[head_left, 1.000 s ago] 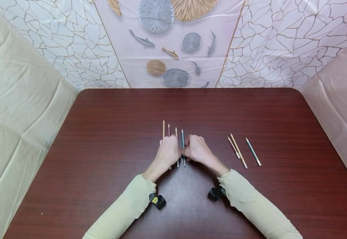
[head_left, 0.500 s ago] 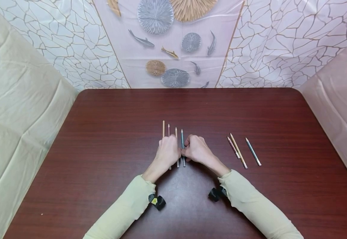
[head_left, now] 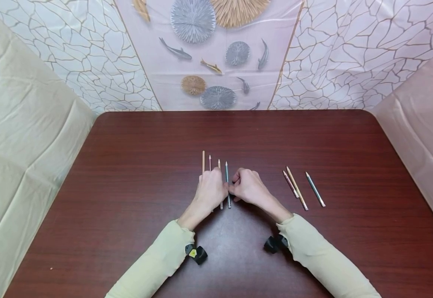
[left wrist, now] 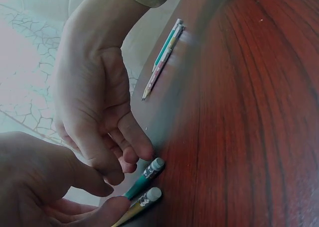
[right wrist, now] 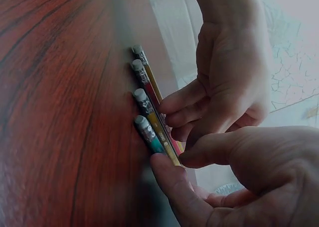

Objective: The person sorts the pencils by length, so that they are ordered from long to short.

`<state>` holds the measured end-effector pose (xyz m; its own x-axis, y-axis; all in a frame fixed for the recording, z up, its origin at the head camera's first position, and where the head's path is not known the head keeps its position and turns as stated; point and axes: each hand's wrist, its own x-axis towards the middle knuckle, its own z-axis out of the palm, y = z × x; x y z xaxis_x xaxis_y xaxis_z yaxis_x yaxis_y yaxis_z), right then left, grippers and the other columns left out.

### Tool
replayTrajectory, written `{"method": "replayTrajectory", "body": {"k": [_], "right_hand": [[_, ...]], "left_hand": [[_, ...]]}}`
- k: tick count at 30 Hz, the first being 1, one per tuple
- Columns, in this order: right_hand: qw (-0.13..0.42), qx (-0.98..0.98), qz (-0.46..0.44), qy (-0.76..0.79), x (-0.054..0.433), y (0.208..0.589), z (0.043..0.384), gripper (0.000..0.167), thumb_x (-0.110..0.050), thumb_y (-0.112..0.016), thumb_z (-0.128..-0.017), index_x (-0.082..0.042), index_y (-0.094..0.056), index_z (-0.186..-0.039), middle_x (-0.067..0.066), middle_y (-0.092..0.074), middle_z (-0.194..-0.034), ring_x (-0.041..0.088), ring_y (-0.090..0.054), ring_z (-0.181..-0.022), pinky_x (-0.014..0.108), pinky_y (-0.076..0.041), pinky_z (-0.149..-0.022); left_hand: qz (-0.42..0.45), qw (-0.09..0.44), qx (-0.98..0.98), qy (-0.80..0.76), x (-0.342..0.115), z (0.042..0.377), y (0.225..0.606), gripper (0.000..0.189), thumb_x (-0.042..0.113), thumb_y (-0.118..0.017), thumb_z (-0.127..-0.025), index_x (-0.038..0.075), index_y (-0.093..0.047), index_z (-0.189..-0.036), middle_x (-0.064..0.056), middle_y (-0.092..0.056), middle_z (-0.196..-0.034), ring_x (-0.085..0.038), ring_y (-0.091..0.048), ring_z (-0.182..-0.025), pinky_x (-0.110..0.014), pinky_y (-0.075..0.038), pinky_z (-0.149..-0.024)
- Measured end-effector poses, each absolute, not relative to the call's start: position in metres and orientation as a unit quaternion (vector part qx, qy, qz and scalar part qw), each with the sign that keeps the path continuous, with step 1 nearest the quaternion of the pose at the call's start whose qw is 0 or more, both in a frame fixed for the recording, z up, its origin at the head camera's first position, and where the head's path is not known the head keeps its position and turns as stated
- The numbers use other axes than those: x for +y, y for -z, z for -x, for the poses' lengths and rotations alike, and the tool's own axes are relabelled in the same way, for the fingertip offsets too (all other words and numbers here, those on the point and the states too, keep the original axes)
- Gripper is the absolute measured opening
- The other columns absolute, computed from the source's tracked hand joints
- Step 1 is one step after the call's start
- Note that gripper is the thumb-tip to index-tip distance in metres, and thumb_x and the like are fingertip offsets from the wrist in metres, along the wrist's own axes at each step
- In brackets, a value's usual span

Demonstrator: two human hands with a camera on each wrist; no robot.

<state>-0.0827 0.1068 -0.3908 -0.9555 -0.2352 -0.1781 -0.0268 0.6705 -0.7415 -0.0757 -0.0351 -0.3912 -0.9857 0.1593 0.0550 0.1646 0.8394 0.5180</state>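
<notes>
Near the table's middle, several pencils lie side by side in a row: a tan one [head_left: 203, 160], a pink one [head_left: 210, 161], a yellow one [head_left: 219, 164] and a teal one [head_left: 227, 170]. My left hand [head_left: 210, 188] arches over the row, fingers loosely bent, thumb reaching to the teal pencil and hiding the pencils' middles. In the right wrist view, its fingertips are beside the red-pink pencil [right wrist: 145, 80]. My right hand [head_left: 250, 186] is at the teal pencil's right side, fingers loosely bent, fingertips close to it. Eraser ends of the teal [left wrist: 149, 172] and yellow [left wrist: 144, 202] pencils point toward me.
Farther right on the dark red table [head_left: 145, 174] lie a short pink pencil [head_left: 290, 184], a yellow pencil [head_left: 297, 188] and another teal pencil [head_left: 315, 189]. Pale cloth walls [head_left: 30, 124] and a patterned backdrop [head_left: 220, 54] surround the table.
My right hand has shifted slightly right, its fingertips drawing off the teal pencil. My left thumb now reaches over to that pencil. The other pencils stay in place.
</notes>
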Motion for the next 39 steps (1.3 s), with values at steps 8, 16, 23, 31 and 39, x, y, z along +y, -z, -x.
{"method": "replayTrajectory", "body": {"k": [8,16,23,31,39], "right_hand": [[0.122,0.897,0.070,0.420,0.116,0.386,0.079,0.020,-0.009,-0.071,-0.084,0.005,-0.061,-0.095,0.006,-0.069,-0.073,0.017,-0.069,-0.052,0.031,-0.056,-0.060],[0.101,0.897,0.071,0.425,0.131,0.380,0.074,0.022,-0.008,-0.071,-0.084,0.006,-0.061,-0.097,0.007,-0.068,-0.075,0.019,-0.069,-0.054,0.030,-0.055,-0.059],[0.074,0.901,0.060,0.424,0.145,0.376,0.072,0.022,-0.005,-0.070,-0.084,0.007,-0.060,-0.099,0.009,-0.069,-0.077,0.020,-0.070,-0.055,0.031,-0.056,-0.060],[0.058,0.909,0.046,0.410,0.163,0.371,0.070,0.024,-0.008,-0.069,-0.084,0.006,-0.061,-0.102,0.010,-0.069,-0.080,0.020,-0.069,-0.055,0.034,-0.055,-0.065],[0.030,0.911,0.042,0.410,0.179,0.368,0.066,0.020,-0.006,-0.069,-0.084,0.006,-0.062,-0.099,0.010,-0.068,-0.079,0.020,-0.068,-0.053,0.034,-0.056,-0.062]], "left_hand": [[0.105,0.040,-0.952,0.285,-0.030,0.074,0.391,0.019,0.009,-0.075,-0.080,0.006,-0.057,-0.076,-0.008,-0.060,-0.063,-0.038,-0.067,-0.068,-0.047,-0.053,-0.060],[0.121,0.063,-0.941,0.309,-0.020,0.072,0.392,0.014,0.011,-0.074,-0.083,0.003,-0.065,-0.088,-0.002,-0.065,-0.065,-0.027,-0.068,-0.067,-0.041,-0.053,-0.064],[0.112,0.057,-0.926,0.356,-0.009,0.072,0.389,0.019,0.012,-0.073,-0.085,0.000,-0.066,-0.098,-0.002,-0.072,-0.075,-0.024,-0.070,-0.077,-0.040,-0.053,-0.073],[0.096,0.064,-0.909,0.401,0.007,0.069,0.390,0.025,0.011,-0.075,-0.083,-0.003,-0.066,-0.102,-0.008,-0.071,-0.081,-0.025,-0.069,-0.078,-0.039,-0.053,-0.074],[0.103,0.072,-0.909,0.398,0.023,0.066,0.388,0.025,0.013,-0.075,-0.083,-0.002,-0.067,-0.101,-0.006,-0.071,-0.082,-0.023,-0.068,-0.078,-0.033,-0.052,-0.073]]}}
